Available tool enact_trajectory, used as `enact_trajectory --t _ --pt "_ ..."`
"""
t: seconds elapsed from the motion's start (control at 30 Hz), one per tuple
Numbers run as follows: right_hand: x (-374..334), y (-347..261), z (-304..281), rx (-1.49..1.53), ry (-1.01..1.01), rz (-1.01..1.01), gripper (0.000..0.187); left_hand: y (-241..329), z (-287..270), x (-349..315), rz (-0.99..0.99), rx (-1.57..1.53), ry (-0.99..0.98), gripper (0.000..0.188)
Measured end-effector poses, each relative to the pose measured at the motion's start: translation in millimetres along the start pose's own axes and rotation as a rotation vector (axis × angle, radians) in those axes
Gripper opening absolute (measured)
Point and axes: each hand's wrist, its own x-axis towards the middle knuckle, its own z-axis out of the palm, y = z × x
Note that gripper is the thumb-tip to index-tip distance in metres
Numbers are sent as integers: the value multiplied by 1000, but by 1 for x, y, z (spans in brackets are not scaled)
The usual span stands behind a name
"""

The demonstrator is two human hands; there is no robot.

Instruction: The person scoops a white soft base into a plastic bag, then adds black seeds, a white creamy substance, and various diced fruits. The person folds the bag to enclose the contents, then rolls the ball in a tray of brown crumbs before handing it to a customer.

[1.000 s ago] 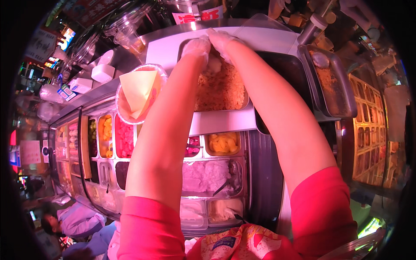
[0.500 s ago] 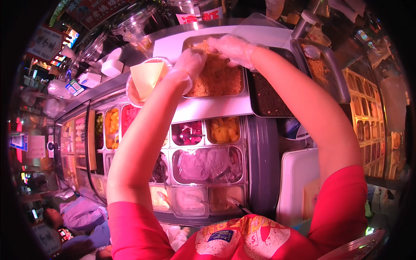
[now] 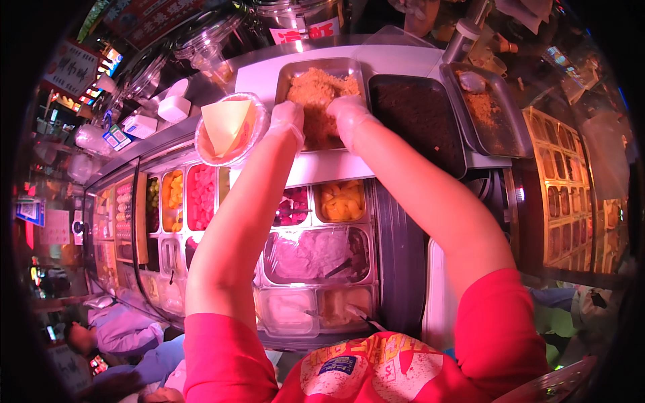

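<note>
A metal tray point(image 3: 287, 68) of coarse orange-brown crumbs point(image 3: 319, 87) stands on the white counter in front of me. Inside its left side is my left hand point(image 3: 287, 118), in a clear plastic glove, its fingers curled down into the crumbs. My right hand point(image 3: 348, 115), gloved the same way, is bent into them at the right side, near the middle. Both fingertips are partly hidden. The crumbs are heaped in the far half. Left of the tray sits a round, plastic-lined tub point(image 3: 201, 140) with a pale yellow paper sleeve point(image 3: 227, 124) in it.
To the right lie a dark tray of brown-black crumbs point(image 3: 413, 111) and a tray holding a scoop point(image 3: 472, 82). Nearer me are pans of yellow fruit chunks point(image 3: 341, 201), pink cubes point(image 3: 201, 195) and purple paste point(image 3: 316, 254). Lidded jars point(image 3: 306, 13) stand at the back.
Both hands have come nearer me, from the tray's far end to its near half, and the right has shifted left. The crumbs, spread across the near part before, are now heaped farther away.
</note>
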Motion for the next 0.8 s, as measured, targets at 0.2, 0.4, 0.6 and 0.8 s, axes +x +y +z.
enact_trajectory --t 0.2,0.4,0.6,0.8 --pt "37 -48 4 -264 -204 -177 4 -28 -5 -3 17 -432 427 24" --pt "47 -72 21 -640 -163 -31 30 -32 31 64 -108 -516 267 30" --pt "10 -50 23 -29 -220 59 61 15 45 64 -471 -1717 463 47" --pt "49 -15 -13 222 -488 -308 59 3 61 38 -113 -2020 600 46"
